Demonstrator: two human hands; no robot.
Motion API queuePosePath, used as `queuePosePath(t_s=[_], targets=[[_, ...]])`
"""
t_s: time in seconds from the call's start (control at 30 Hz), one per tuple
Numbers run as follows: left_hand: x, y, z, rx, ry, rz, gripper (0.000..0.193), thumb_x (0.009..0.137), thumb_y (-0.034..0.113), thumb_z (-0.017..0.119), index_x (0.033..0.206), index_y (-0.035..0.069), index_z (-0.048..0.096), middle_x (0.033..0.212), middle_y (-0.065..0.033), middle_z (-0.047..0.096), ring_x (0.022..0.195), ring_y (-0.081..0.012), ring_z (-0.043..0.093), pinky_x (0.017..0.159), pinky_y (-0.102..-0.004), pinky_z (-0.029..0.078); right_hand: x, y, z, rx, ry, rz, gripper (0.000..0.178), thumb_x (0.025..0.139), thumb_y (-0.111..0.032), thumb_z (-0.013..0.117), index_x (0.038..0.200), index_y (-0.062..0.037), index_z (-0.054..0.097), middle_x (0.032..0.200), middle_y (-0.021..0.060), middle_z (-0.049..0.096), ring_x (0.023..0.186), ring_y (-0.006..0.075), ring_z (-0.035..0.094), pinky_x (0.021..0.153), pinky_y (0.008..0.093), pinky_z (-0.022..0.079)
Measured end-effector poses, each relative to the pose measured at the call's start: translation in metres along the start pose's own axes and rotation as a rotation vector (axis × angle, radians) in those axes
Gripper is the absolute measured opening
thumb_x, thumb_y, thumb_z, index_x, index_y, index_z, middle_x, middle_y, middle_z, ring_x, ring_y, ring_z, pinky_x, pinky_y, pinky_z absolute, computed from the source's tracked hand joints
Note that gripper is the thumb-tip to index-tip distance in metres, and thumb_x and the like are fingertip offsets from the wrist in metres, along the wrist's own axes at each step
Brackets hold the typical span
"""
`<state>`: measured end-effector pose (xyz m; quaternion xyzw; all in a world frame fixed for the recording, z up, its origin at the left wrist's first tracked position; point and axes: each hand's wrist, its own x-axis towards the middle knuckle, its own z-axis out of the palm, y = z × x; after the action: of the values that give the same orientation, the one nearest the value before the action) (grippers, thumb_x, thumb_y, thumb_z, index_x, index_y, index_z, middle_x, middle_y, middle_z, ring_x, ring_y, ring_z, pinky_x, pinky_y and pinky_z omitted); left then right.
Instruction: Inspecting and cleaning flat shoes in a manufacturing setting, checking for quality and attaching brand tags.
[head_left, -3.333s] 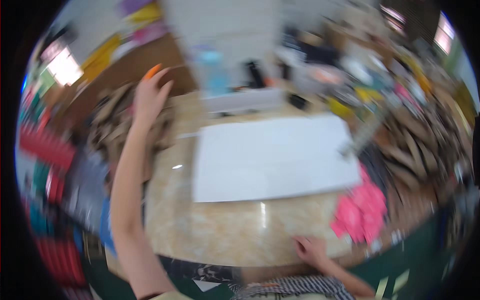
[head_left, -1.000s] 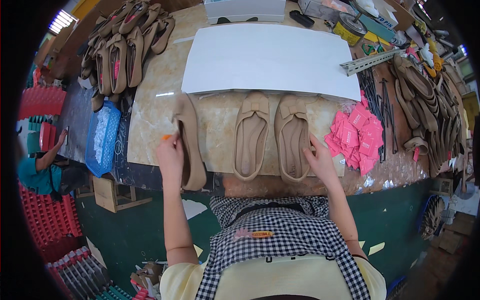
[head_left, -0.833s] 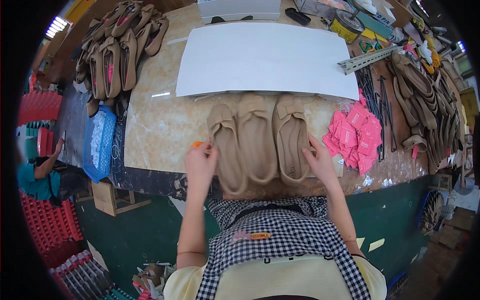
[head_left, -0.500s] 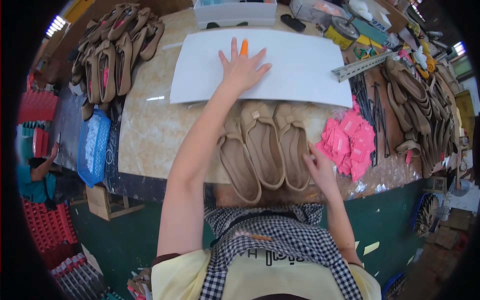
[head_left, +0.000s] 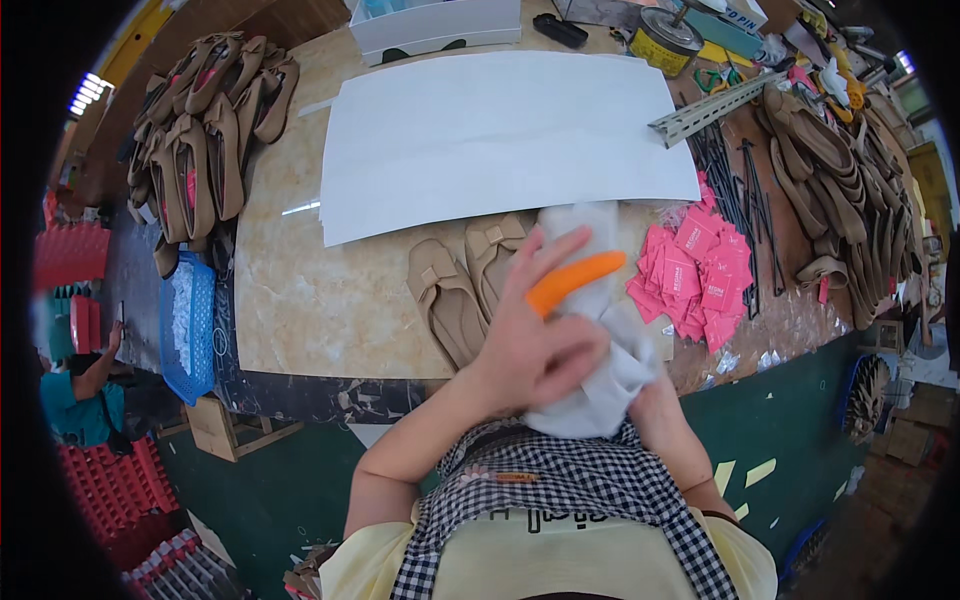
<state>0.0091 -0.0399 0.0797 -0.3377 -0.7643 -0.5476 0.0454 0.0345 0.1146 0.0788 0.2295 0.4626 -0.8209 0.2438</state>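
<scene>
paper [head_left: 624, 352], white and crumpled, runs far to near at the near edge of the tabletop [head_left: 300, 310], between left hand [head_left: 545, 345], fingers apart, and right hand [head_left: 654, 396] by its near end, grip hidden.

We see even light, glare toward the left edge of the table [head_left: 310, 320], a motion-blurred left hand [head_left: 535, 340], dark bent margins.

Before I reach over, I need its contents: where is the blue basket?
In the head view, the blue basket is on the person's left, beside the marbled tabletop and just below the heap of tan shoes.
</scene>
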Motion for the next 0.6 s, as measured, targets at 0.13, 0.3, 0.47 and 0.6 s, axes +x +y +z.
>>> queuePosePath(t_s=[0.13,0.3,0.47,0.6], targets=[[-0.023,-0.018,0.008,0.416,0.244,-0.168,0.016,0.082,0.012,0.064,0.099,0.012,0.066,0.092,-0.0105,0.067,0.086,-0.0298,0.066,0.082,-0.0369,0.052,0.044,-0.004,-0.051,-0.402,-0.456,-0.274,0.056,0.091,-0.017,0.061,0.141,-0.0020,0.042,0.140,0.0147,0.049,0.129,0.0265,0.049,0.108,0.0413,0.040],[-0.006,-0.040,0.027,-0.343,0.321,-0.529,0.042,0.096,0.017,0.051,0.136,0.006,0.044,0.133,-0.0136,0.054,0.112,-0.0210,0.061,0.092,-0.0340,0.048,0.024,0.007,-0.021,-1.278,-0.236,-0.970,0.081,0.074,-0.005,0.075,0.145,-0.0031,0.035,0.149,0.0201,0.038,0.137,0.0294,0.039,0.110,0.0407,0.036],[-0.017,-0.030,0.066,0.352,-0.518,-0.367,0.042,0.094,0.036,0.048,0.084,0.000,0.067,0.094,-0.0128,0.070,0.086,-0.0299,0.064,0.083,-0.0423,0.048,0.073,-0.011,-0.091,-0.852,-0.047,-0.570,0.073,0.069,-0.003,0.073,0.137,-0.0048,0.048,0.123,0.0146,0.055,0.119,0.0327,0.052,0.098,0.0407,0.045],[-0.051,-0.024,0.092,0.498,-0.373,-0.252,0.034,0.083,0.034,0.063,0.069,0.004,0.068,0.081,-0.0105,0.067,0.075,-0.0226,0.065,0.080,-0.0363,0.043,0.090,0.018,-0.071,-1.826,-0.007,-1.164,0.028,0.074,-0.009,0.064,0.101,-0.0073,0.070,0.090,0.0091,0.053,0.088,0.0259,0.056,0.072,0.0351,0.046]])
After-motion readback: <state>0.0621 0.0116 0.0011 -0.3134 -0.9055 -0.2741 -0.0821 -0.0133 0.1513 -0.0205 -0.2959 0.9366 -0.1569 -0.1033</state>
